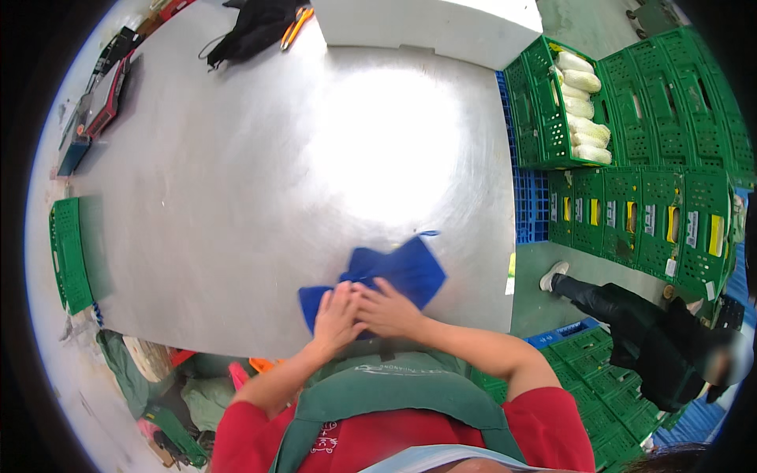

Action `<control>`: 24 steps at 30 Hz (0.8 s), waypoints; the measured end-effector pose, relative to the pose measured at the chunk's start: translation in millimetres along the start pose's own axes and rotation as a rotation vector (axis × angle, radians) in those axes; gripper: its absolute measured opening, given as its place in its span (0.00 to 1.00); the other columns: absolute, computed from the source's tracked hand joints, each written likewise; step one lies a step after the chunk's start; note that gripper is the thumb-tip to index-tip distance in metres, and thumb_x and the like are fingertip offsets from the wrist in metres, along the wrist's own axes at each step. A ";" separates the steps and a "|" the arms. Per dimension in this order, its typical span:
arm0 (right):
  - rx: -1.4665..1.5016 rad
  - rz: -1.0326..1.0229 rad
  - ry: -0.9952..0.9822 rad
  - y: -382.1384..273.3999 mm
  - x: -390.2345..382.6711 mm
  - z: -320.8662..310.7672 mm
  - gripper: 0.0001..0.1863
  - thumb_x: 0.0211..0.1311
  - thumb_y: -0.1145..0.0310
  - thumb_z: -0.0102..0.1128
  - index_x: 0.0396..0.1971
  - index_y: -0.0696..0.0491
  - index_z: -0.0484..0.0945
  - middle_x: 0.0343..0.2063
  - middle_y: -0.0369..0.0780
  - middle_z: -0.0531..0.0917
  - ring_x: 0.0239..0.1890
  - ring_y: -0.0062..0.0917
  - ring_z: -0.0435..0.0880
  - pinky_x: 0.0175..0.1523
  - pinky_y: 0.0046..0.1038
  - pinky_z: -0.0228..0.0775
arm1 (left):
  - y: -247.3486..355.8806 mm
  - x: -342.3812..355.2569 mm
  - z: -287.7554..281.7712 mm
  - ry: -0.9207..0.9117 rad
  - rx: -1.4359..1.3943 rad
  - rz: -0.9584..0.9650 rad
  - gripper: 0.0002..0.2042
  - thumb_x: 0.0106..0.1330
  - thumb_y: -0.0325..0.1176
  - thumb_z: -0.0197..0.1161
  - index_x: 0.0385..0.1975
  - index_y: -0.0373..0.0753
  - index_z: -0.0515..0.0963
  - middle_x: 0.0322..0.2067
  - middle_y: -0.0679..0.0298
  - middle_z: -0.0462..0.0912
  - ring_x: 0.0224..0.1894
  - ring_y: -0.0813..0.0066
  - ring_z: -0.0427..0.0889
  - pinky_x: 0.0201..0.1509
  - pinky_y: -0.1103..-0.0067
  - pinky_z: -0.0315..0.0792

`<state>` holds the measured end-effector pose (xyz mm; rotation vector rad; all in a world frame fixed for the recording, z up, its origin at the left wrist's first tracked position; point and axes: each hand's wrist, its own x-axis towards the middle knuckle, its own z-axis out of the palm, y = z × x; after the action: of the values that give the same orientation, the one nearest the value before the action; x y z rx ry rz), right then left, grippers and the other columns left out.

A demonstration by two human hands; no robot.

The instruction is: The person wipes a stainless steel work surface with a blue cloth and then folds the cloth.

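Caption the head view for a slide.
Left hand and right hand on a blue cloth atop a metal table, green plastic crates at right.

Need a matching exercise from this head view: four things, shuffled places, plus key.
Things
1. Blue cloth
2. Orange object
3. White box
4. Pale vegetables

Places
A. Inside a green crate, to the right of the table
B. Under the left hand and right hand, by the near edge of the table
C. At the far edge of the table, the largest thing there
D. Beside the black fabric, toward the far side of the table

Pairs: 1-B, 2-D, 3-C, 4-A
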<state>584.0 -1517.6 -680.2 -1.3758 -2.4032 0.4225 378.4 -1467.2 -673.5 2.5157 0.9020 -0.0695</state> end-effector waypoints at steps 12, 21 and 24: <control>-0.033 0.103 0.267 208.4 243.6 -45.5 0.24 0.66 0.60 0.46 0.59 0.49 0.76 0.66 0.35 0.70 0.73 0.35 0.59 0.74 0.50 0.47 | -147.9 264.8 -110.9 0.447 0.034 -0.153 0.31 0.75 0.52 0.39 0.71 0.37 0.59 0.72 0.52 0.58 0.75 0.57 0.56 0.77 0.61 0.48; -0.249 0.691 0.192 312.9 112.2 -142.6 0.25 0.70 0.60 0.44 0.65 0.43 0.72 0.75 0.36 0.56 0.78 0.35 0.48 0.77 0.47 0.40 | -3.4 446.5 -104.2 0.509 0.037 0.318 0.27 0.68 0.41 0.56 0.64 0.34 0.66 0.66 0.51 0.69 0.69 0.59 0.66 0.70 0.64 0.59; -0.298 0.662 0.118 270.3 52.5 -128.2 0.23 0.70 0.58 0.47 0.63 0.41 0.74 0.74 0.38 0.57 0.77 0.39 0.51 0.76 0.53 0.42 | 34.1 397.3 -78.8 0.338 -0.085 0.316 0.30 0.64 0.40 0.59 0.65 0.34 0.67 0.67 0.51 0.68 0.70 0.61 0.66 0.73 0.63 0.57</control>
<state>822.0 -1329.1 -669.8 -2.2581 -1.9178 0.1261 702.2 -1221.5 -668.2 2.5985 0.5992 0.4963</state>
